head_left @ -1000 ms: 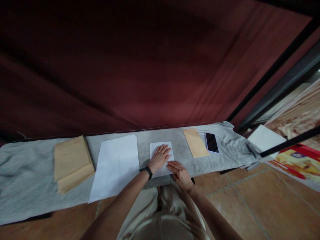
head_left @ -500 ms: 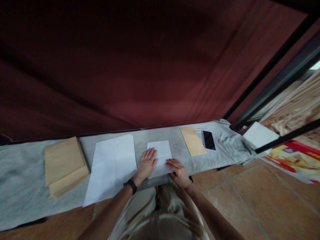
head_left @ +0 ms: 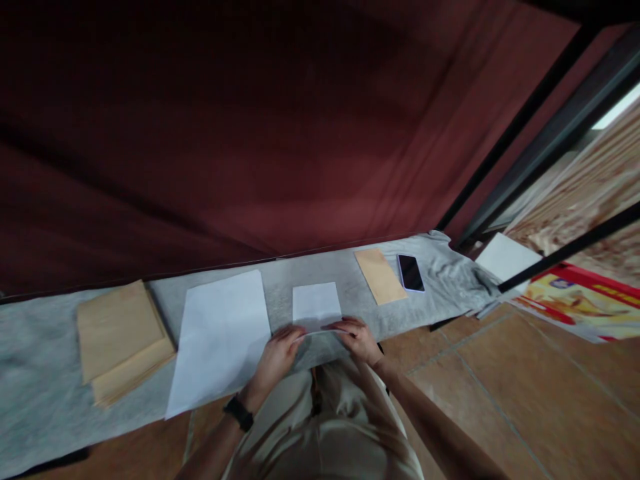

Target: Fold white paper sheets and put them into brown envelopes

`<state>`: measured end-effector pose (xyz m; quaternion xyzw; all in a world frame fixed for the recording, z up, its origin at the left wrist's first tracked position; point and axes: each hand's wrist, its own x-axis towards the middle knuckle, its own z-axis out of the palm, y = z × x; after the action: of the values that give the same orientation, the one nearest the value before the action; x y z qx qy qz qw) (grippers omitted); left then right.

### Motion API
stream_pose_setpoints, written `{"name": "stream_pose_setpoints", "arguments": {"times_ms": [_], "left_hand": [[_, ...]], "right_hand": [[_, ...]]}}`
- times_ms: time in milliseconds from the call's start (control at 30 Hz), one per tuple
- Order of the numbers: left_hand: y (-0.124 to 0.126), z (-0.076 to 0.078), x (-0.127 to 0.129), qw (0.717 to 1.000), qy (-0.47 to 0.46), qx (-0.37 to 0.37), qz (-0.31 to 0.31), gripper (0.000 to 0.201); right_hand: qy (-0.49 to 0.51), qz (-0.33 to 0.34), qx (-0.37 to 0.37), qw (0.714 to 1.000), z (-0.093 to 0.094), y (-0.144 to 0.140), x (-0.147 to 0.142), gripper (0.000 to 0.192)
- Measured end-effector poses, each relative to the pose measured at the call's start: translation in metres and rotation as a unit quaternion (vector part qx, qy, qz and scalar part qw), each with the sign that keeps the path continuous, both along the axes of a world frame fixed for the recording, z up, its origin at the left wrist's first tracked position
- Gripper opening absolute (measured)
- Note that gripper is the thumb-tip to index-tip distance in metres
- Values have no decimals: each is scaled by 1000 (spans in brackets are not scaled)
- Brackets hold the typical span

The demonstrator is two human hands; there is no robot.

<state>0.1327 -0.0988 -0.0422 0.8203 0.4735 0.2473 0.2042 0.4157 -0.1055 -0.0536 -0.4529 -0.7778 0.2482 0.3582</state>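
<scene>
A small folded sheet of white paper (head_left: 316, 301) lies in front of me on the grey cloth. Its near edge is lifted and bent up. My left hand (head_left: 280, 353) pinches the left end of that edge, and my right hand (head_left: 359, 339) pinches the right end. To the left of my left hand rests a larger stack of white paper (head_left: 220, 340). A single brown envelope (head_left: 381, 276) lies to the right, beyond my right hand, beside a dark-screened phone (head_left: 411, 273).
Several brown envelopes (head_left: 120, 330) are piled at the left of the cloth-covered bench (head_left: 40, 373). A dark red curtain (head_left: 280, 147) hangs behind it. On the right are black metal bars (head_left: 580, 240), a white box (head_left: 507, 257) and a red and yellow carton (head_left: 580, 300) on the tiled floor.
Both hands have gone from lying flat on the small paper to gripping its near edge, which is now raised and folded upward. The view has shifted slightly.
</scene>
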Motion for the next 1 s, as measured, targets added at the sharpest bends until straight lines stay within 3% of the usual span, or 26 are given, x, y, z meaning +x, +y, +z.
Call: {"name": "stream_pose_setpoints", "arguments": {"times_ms": [133,300,500,633,867,1000], "left_hand": [[-7,0,-2,999,-27,2,-28,25],[-1,-3,-6,1000,-6,11,-22,49],[10,6,-7,1000,-11,-16,-12,38],[12,10,-2,998,-41,-40,23,24],[22,12,8,978,-58,-117,164,29],[33,15,13,969,-83,-111,203,28]], "right_hand": [[-29,12,26,999,-4,-4,6,28],[-40,8,30,999,-10,1,11,33],[4,-18,13,1000,-7,15,13,27],[-2,-22,3,1000,-6,19,10,27],[-12,-134,-16,991,-10,32,-1,25],[15,-169,-24,985,-9,42,-9,27]]}}
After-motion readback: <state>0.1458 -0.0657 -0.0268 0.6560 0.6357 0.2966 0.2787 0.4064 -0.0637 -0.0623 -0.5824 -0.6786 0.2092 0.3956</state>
